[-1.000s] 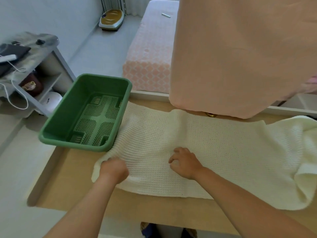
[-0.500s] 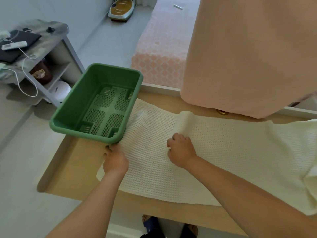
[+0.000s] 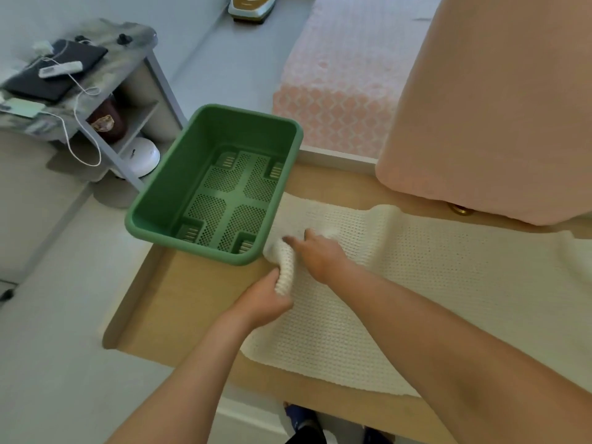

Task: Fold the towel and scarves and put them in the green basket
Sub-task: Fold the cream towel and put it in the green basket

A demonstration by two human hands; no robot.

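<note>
On table (image 3: 179, 302), left grip (image 3: 266, 299) pinches scarf (image 3: 416, 267).

Even, soft daylight, source unclear; faint shadows; mild overall blur; wide-angle bending at the frame's edges.

One basket (image 3: 179, 174) (green); one cream scarf (image 3: 416, 277); one pink cloth (image 3: 496, 107).

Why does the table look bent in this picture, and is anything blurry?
Head view: the wide lens bows the table edge and tilts the shelf. Head view: fingertips of the right hand are smeared, likely by motion, while the left hand gripping the scarf looks sharper. Head view: light is soft and even, no harsh glare on the green basket.
</note>
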